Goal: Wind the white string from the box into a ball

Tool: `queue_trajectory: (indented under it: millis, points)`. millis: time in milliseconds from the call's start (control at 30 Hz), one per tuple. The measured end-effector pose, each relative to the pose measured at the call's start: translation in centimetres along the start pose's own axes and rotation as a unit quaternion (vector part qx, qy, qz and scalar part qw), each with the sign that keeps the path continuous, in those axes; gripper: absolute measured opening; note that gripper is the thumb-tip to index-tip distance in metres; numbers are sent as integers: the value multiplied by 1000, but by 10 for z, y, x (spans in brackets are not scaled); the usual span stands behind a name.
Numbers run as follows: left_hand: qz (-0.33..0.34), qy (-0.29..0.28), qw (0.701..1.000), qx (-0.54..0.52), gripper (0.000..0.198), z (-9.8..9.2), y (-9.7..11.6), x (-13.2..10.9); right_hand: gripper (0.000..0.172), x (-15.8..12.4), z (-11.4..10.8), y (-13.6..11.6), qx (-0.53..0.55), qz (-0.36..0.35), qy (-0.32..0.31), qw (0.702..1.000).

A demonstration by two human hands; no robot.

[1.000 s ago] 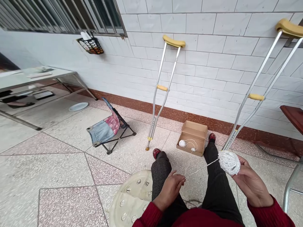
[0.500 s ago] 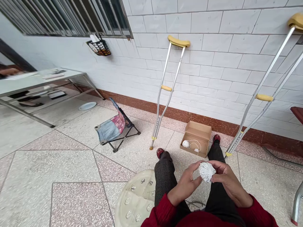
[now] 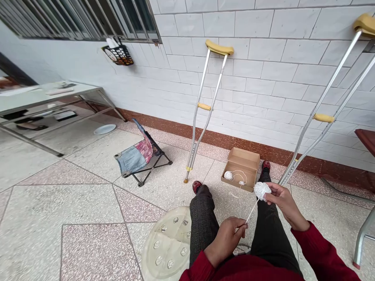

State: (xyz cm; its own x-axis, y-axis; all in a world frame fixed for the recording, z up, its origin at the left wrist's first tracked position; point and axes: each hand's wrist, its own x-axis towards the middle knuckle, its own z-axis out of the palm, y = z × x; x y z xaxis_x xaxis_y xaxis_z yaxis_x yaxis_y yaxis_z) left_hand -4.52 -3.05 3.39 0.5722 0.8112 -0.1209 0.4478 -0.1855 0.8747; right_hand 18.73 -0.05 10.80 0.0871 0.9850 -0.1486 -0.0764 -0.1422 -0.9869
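Observation:
Between the thumb and fingers of my right hand (image 3: 283, 203) is a ball of white yarn (image 3: 261, 191), held up above my right thigh. A taut strand of yarn (image 3: 252, 211) runs down from the ball to my left hand (image 3: 230, 237), whose fingers are closed in a pinch on it. On the floor ahead, an open cardboard box (image 3: 240, 169) holds a second, partly wound white ball (image 3: 228, 175) and a small white bundle (image 3: 241, 182), with a loose strand curving between them.
A crutch (image 3: 204, 106) leans on the tiled wall ahead, and another crutch (image 3: 324, 118) stands at the right. A folding chair (image 3: 136, 158) is on the left, a round plastic stool (image 3: 166, 246) by my left leg. Farther left stands a table (image 3: 43, 93).
My left hand has left the ball and moved down toward me, drawing out a strand. My right hand has lifted the ball slightly forward. The view has shifted a little.

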Motion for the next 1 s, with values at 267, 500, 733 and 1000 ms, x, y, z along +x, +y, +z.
queue_trajectory:
  millis: [267, 500, 733, 1000]
  points:
    - [-7, -17, 998, 64, 34, 0, -17, 2, 38, 11, 0, 8, 66, 51, 0, 997]
    - [-20, -2, 991, 133, 31, 3, -58, 17, 39, 2, -10, -36, 97, -9, 5, 995]
    - [61, 135, 989, 26, 52, -23, -29, 50, 42, -1, 13, -17, -4, 21, -69, 997]
    - [97, 17, 987, -130, 36, 7, 9, 47, 43, 3, 16, -9, -6, 17, -76, 997]
